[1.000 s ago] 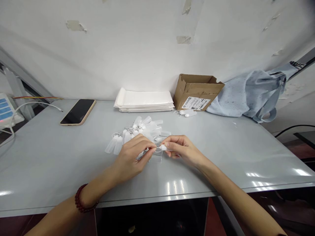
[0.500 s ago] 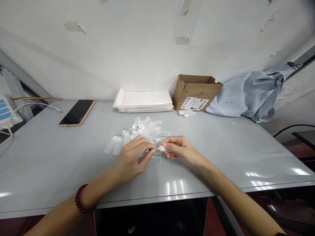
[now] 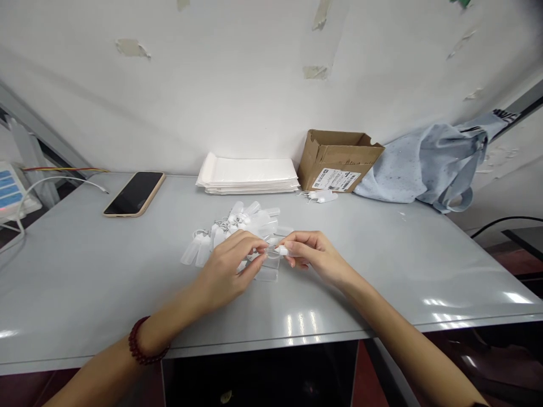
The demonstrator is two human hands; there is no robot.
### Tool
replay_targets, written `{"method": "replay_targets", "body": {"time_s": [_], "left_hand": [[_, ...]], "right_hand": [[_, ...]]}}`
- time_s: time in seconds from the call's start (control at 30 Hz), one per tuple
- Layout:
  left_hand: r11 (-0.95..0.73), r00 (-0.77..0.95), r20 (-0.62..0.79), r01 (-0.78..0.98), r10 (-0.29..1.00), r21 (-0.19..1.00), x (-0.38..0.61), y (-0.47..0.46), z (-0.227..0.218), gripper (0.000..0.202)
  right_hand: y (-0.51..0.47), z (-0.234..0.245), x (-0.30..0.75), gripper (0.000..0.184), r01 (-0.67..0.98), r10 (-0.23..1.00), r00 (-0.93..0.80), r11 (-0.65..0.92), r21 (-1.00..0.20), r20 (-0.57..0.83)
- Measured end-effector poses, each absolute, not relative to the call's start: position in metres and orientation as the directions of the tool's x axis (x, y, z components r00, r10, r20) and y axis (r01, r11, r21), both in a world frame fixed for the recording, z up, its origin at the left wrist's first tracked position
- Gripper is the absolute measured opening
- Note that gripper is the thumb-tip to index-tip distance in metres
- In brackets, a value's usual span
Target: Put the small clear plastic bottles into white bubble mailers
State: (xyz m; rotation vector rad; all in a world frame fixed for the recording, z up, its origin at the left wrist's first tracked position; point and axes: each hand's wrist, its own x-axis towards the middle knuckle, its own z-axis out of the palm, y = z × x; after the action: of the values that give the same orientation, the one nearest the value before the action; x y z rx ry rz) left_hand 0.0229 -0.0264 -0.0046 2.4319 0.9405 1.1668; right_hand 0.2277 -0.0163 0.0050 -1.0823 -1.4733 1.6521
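Note:
My right hand (image 3: 316,254) pinches a small white plastic tag (image 3: 281,250) by its white end, between thumb and fingertips. A thin loop on the tag points left toward my left hand (image 3: 231,263). That hand's thumb and forefinger are slightly apart beside the loop; whether they touch it is hard to see. Beneath and behind both hands lies a loose pile of translucent white tags (image 3: 254,217) with thin loops. My left hand hides part of this pile.
A stack of white padded envelopes (image 3: 250,175) lies against the wall, beside an open cardboard box (image 3: 339,161). A few more tags (image 3: 322,195) lie before the box. A light blue cloth bag (image 3: 416,164) is at right, a phone (image 3: 134,194) and white cable (image 3: 63,178) at left.
My left thumb and forefinger, pinched together at the tag's loop before, have parted a little. My right hand has risen slightly with the tag still in it.

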Motion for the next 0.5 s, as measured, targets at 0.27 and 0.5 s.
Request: {"method": "replay_targets", "body": {"time_s": [0.27, 0.5], "left_hand": [[-0.748, 0.459, 0.59, 0.416, 0.664, 0.517, 0.0241, -0.0277, -0.0043, 0.009], [-0.749, 0.464, 0.588, 0.41, 0.663, 0.521, 0.0249, -0.0279, -0.0044, 0.01]], "right_hand": [[-0.0159, 0.006, 0.2278, 0.024, 0.052, 0.885, -0.441, -0.139, -0.989, -0.147], [-0.0169, 0.0029, 0.2291, 0.025, 0.067, 0.877, -0.46, -0.123, -0.99, -0.14]]}}
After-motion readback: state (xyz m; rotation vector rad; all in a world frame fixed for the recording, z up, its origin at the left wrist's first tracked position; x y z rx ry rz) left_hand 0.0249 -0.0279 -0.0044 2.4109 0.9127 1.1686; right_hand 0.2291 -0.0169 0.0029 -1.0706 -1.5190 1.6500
